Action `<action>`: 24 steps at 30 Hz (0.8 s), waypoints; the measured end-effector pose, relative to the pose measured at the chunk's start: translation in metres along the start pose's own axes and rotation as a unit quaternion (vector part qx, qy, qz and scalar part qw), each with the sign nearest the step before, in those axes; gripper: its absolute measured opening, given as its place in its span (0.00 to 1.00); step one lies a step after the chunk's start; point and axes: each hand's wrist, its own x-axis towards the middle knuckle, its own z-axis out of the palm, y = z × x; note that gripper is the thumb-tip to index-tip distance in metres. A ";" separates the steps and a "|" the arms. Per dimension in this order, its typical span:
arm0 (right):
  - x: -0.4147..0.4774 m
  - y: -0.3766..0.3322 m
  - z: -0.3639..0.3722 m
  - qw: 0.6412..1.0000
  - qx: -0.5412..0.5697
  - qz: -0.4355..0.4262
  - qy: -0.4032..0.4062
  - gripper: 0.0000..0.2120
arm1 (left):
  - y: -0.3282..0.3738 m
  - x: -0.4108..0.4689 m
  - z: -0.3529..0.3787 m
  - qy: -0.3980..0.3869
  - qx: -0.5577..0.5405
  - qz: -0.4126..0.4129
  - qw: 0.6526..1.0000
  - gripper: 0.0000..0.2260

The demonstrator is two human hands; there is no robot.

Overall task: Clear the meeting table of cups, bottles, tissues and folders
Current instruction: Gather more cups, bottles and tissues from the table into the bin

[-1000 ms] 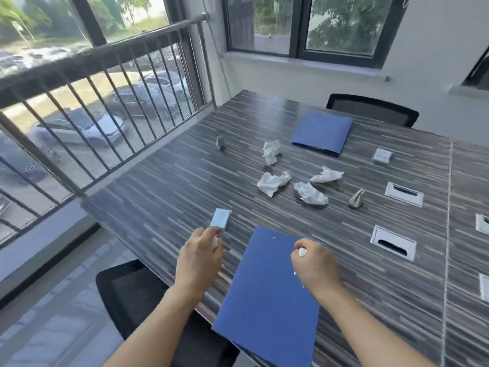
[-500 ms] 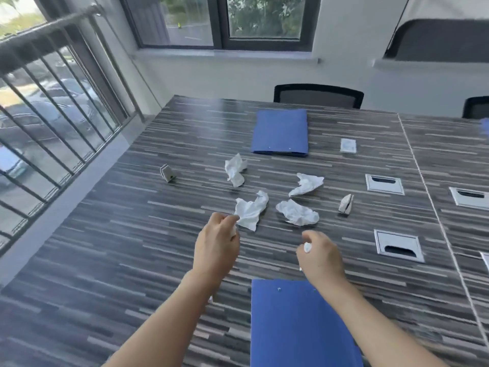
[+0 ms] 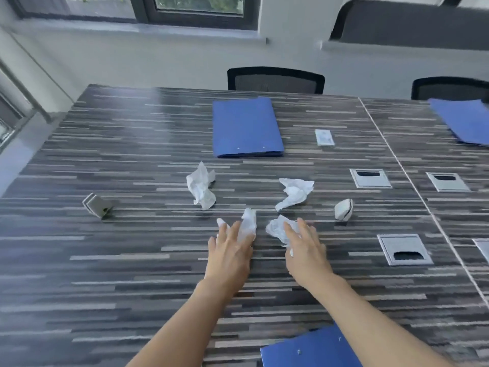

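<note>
- Here, a person's left hand [image 3: 229, 251] and right hand [image 3: 305, 249] reach across the meeting table [image 3: 132, 260]. The fingers are straight and spread, each hand laid over a crumpled tissue, the left tissue [image 3: 249, 221] and the right tissue [image 3: 274, 229], with neither gripped yet.
- Two further tissues [image 3: 201, 185] lie just beyond, with a blue folder [image 3: 246, 127] behind them.
- The tissues look feather-light, soft and crushable, so closing the fingers over the whole wad should serve.
- The folders look flat and stiff, likely best lifted by an edge.
- Hard to tell: a white fleck under the right palm, and how much tissue each hand covers.
- The near folder [image 3: 309, 348] and the far-right folder [image 3: 463, 120] are cut off by the frame.
- No cups or bottles are in view.
</note>
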 end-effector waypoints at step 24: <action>0.103 -0.035 -0.051 0.991 0.095 0.076 0.058 0.40 | -0.081 0.103 -0.064 0.166 -0.037 -0.048 0.984 0.29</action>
